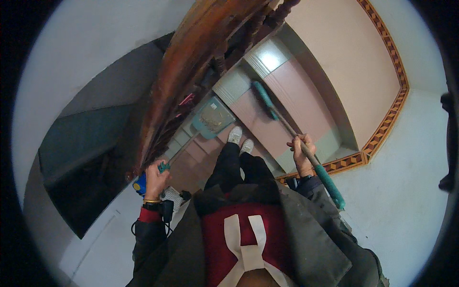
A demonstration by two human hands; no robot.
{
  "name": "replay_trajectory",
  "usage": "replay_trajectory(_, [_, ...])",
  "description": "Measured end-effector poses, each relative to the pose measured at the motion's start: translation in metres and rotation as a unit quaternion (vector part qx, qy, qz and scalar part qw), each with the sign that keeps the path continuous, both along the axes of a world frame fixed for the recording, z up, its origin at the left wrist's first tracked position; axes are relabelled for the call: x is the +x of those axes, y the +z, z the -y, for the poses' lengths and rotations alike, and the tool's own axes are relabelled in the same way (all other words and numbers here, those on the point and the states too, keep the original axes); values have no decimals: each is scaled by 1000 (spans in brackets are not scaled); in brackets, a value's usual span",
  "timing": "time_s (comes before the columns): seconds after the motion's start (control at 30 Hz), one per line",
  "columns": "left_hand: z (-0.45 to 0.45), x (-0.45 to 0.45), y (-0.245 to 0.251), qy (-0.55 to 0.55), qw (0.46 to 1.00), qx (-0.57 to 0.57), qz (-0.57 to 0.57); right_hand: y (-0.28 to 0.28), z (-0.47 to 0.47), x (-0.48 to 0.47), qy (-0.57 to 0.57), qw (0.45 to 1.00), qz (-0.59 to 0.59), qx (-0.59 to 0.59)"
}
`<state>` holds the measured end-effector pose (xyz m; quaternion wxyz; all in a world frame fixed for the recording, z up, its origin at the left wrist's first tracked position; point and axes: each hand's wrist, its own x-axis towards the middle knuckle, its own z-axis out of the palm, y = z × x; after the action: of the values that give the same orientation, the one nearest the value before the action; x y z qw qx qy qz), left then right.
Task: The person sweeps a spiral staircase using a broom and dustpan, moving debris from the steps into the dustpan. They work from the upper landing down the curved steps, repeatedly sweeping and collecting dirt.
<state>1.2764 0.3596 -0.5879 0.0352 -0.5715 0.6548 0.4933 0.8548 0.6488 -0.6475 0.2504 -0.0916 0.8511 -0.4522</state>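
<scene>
My right hand (302,147) grips the long handle (289,130) of a broom, with the handle's green end sleeve passing below my wrist. The broom's green head (265,99) lies across a stair tread, its dark bristles partly hidden in blur. In my left hand (156,179) is the green top of a dustpan's thin handle (184,147). The teal dustpan (214,116) sits to the left of my feet, near the banister. Some pale debris (211,120) lies inside it.
A wooden banister (172,77) with turned balusters runs along the left. Pink and grey tiled steps (297,89) rise towards a landing (344,46). Brown patterned border tiles (385,118) line the white wall (391,201). My white shoes (235,135) stand on a step.
</scene>
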Motion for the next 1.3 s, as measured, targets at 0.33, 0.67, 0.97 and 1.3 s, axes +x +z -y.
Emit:
replay_trajectory(0.33, [-33, -10, 2, 63, 997, 35, -5, -40, -27, 64, 100, 994, 27, -33])
replay_trajectory(0.67, [-54, -12, 12, 79, 997, 25, 6, -18, -65, 15, 56, 995, 36, -75])
replay_trajectory(0.97, [-75, -1, 15, 119, 993, 23, -5, -39, -81, 18, 65, 993, 71, -73])
replay_trajectory(1.3, [-56, -17, 32, 112, 993, 39, -12, 29, -180, 13, -102, 983, 84, -130])
